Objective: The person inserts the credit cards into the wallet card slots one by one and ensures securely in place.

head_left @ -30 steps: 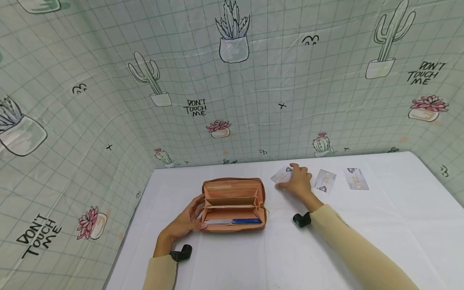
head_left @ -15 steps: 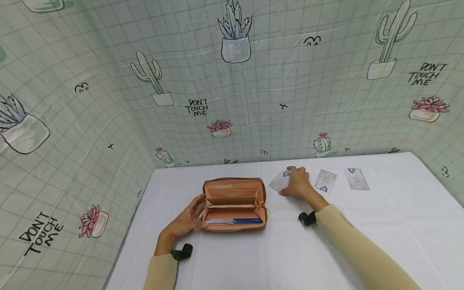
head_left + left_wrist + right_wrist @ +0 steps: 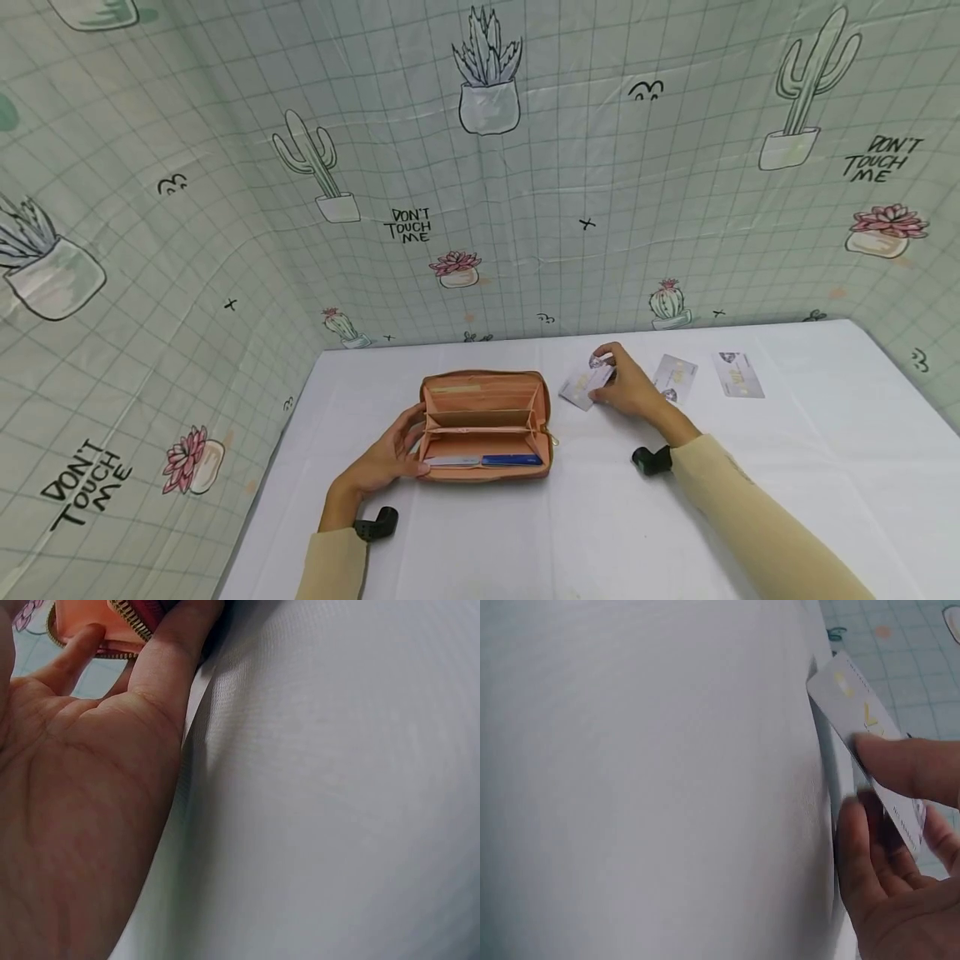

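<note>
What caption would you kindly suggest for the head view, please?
The left hand holds an open wallet; the right hand pinches a card.

Both hands (image 3: 384, 454) (image 3: 632, 390) curled, well apart

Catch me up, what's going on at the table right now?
A person's right hand pinches a pale card beside the open wallet, while the left hand holds the wallet by its left side. A white piece and a blue piece show in its front section. Two more cards lie on the white table, right of the right hand. The pinched card is not in the wallet yet.
</note>
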### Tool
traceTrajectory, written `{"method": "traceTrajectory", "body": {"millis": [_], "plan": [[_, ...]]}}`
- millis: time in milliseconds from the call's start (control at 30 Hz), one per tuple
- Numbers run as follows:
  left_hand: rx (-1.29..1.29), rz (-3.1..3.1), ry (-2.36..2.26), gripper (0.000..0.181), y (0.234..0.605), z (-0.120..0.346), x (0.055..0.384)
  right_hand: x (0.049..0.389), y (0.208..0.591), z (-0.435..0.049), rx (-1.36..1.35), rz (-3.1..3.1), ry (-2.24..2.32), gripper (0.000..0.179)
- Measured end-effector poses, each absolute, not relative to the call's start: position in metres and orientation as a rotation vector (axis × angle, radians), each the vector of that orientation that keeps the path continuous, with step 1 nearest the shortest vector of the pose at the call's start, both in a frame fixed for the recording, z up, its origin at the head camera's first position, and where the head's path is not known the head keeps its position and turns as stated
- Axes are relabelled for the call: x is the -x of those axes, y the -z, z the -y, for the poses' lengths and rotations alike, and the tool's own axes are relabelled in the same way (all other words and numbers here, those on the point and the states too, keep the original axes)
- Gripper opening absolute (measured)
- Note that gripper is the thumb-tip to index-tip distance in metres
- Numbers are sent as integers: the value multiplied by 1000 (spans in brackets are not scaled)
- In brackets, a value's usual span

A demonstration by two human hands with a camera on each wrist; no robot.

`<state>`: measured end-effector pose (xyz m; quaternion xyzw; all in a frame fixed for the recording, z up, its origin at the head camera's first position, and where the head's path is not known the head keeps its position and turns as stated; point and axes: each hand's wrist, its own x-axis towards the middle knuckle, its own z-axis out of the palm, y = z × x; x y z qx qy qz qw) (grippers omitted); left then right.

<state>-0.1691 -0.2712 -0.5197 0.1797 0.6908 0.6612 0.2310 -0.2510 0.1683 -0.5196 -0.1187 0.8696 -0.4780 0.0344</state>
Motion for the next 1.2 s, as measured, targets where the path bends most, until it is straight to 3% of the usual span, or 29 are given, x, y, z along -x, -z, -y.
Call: {"method": "traceTrajectory", "body": {"millis": [600, 1200], "plan": [[-490, -1892, -1823, 110, 521, 272, 169, 237, 497, -185, 235, -2391, 1985, 48], [-484, -1912, -1815, 109, 521, 272, 170, 221, 451, -144, 601, -2623, 1926, 41]]}}
